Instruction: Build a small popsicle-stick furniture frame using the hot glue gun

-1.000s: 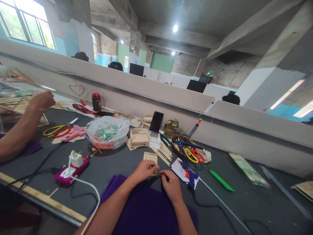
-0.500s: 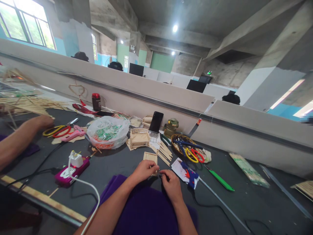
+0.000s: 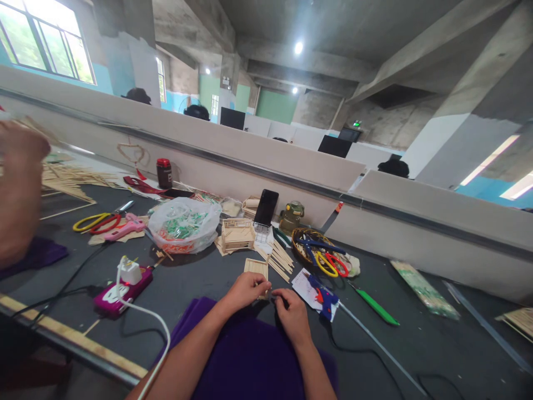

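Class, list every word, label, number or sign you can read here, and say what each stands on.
"B", apparently, on the dark jar with the red lid; its smaller print is blurred.
Too small or blurred to read: any marks on the white paper, long packet and green sign.

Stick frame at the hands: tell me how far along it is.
The slatted panel looks done, its sticks side by side. The left hand holds the near end, the right hand close by. What is left there is hidden by fingers; loose sticks lie beyond, unused.
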A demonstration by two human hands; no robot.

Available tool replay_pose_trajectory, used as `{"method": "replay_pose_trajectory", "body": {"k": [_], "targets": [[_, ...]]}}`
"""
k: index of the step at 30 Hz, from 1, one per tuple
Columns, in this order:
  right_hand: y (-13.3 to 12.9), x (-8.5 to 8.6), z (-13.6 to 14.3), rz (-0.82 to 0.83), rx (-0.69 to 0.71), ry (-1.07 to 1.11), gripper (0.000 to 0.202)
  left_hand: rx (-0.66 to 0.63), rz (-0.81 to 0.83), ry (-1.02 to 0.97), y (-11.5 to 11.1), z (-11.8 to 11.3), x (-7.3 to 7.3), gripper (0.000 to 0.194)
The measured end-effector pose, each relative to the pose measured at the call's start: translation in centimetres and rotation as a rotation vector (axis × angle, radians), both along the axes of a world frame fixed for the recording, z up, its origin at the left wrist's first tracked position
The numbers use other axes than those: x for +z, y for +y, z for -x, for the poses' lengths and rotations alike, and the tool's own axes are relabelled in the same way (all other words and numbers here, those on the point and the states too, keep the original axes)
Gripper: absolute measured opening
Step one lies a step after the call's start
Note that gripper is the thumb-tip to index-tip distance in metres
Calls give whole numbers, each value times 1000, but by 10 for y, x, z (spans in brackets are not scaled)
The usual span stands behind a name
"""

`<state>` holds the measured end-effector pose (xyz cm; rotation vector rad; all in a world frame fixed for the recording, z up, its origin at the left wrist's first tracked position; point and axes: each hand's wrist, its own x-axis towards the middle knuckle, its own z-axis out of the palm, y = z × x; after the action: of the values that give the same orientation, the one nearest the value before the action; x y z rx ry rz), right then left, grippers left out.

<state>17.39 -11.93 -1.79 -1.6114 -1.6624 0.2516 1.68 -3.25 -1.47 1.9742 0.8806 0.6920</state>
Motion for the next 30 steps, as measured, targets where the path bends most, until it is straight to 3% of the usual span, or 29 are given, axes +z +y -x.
{"method": "replay_pose_trajectory", "body": {"k": [30], "targets": [[-1,2,1,60,1,33,26,17,-27,19,0,0,-1,42]]}}
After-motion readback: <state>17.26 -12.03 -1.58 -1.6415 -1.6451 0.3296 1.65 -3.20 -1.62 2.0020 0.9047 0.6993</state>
